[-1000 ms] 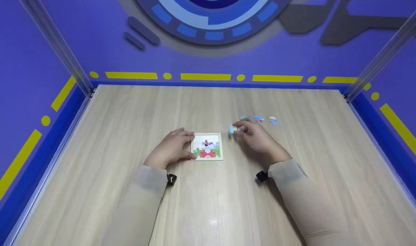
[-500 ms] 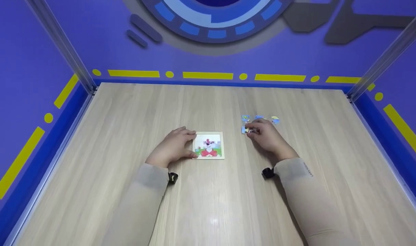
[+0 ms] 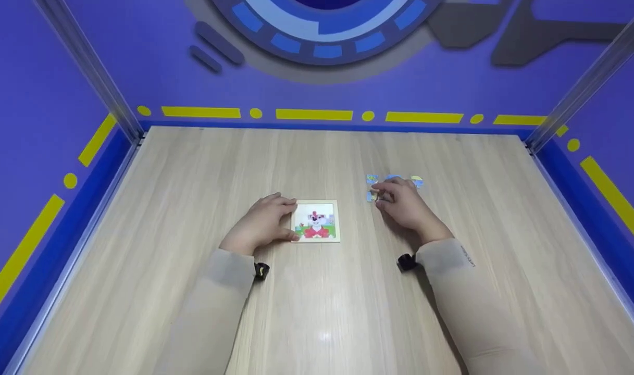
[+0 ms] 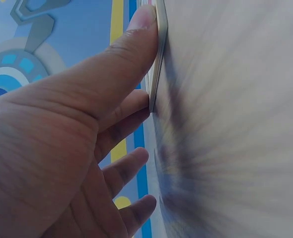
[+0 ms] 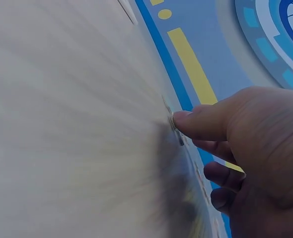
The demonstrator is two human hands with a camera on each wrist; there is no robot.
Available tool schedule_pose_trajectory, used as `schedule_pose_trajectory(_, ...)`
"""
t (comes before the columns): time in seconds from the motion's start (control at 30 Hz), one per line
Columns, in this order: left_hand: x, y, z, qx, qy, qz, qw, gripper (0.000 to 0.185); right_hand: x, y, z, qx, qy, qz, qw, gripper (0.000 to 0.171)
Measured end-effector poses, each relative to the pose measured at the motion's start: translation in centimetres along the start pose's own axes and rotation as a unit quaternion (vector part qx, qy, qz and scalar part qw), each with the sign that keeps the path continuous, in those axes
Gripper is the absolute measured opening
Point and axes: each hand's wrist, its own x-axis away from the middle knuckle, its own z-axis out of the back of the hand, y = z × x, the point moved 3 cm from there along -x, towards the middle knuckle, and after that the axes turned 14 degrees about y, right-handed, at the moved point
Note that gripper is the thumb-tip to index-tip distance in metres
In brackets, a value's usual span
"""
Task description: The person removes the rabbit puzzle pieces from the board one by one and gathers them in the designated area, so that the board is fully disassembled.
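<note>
right hand (image 3: pixel 406 204) holds small puzzle piece (image 3: pixel 371 196) at fingertips, now low on table (image 3: pixel 191 172), beside loose pieces (image 3: pixel 417 181) just beyond knuckles; a second ago it carried piece nearer board, so piece looks set down among others. left hand (image 3: pixel 262 224), unmoved, pinches left edge of puzzle board (image 3: pixel 317 221), thumb (image 4: pixel 136 34) on rim, steadying it.
</note>
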Motion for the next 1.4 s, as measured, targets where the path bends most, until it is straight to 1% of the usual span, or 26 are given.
schedule_pose_trajectory(0.23, 0.0, 0.0, -0.1, 0.003, -0.003, 0.001, 1.0000, 0.083, 0.2, -0.9, -0.2, -0.027, 0.010, 0.006, 1.000, 0.040)
schedule_pose_trajectory(0.4, 0.0, -0.1, 0.0, 0.005, -0.005, 0.001, 1.0000, 0.084, 0.3, -2.3, -0.6, -0.069, 0.012, 0.003, 0.998, 0.038)
schedule_pose_trajectory(0.57, -0.2, -0.1, -0.1, 0.009, -0.003, -0.004, 0.9999, 0.085, 0.9, -5.0, -1.2, -0.111, 0.011, 0.028, 0.993, 0.036)
schedule_pose_trajectory(0.77, -0.1, -0.1, 0.0, 0.007, 0.000, -0.006, 1.0000, 0.084, 1.6, -8.7, -2.8, -0.154, -0.020, 0.045, 0.987, 0.037)
schedule_pose_trajectory(0.87, 0.0, 0.0, 0.0, 0.009, 0.000, 0.000, 1.0000, 0.084, 1.5, -10.1, -3.7, -0.167, -0.023, 0.056, 0.984, 0.038)
schedule_pose_trajectory(0.93, 0.0, 0.1, 0.1, 0.011, -0.001, 0.003, 0.9999, 0.084, 1.4, -10.7, -4.3, -0.165, -0.022, 0.059, 0.984, 0.038)
schedule_pose_trajectory(1.0, 0.0, 0.1, 0.1, 0.012, -0.004, 0.007, 0.9999, 0.084, 1.5, -11.0, -4.8, -0.168, -0.024, 0.051, 0.984, 0.039)
schedule_pose_trajectory(1.07, -0.1, 0.2, 0.3, 0.010, -0.002, 0.004, 0.9999, 0.083, 1.6, -11.2, -5.3, -0.170, -0.025, 0.042, 0.984, 0.041)
schedule_pose_trajectory(1.17, -0.1, 0.2, 0.4, 0.009, 0.001, 0.004, 0.9999, 0.083, 1.8, -11.0, -6.1, -0.181, -0.028, 0.029, 0.983, 0.043)
schedule_pose_trajectory(1.23, -0.1, 0.2, 0.5, 0.008, 0.001, 0.002, 1.0000, 0.083, 1.9, -10.8, -6.7, -0.178, -0.032, 0.023, 0.983, 0.044)
schedule_pose_trajectory(1.4, 0.1, -0.1, 0.2, 0.002, -0.003, -0.008, 1.0000, 0.084, 2.6, -10.3, -8.2, -0.144, -0.060, 0.023, 0.988, 0.052)
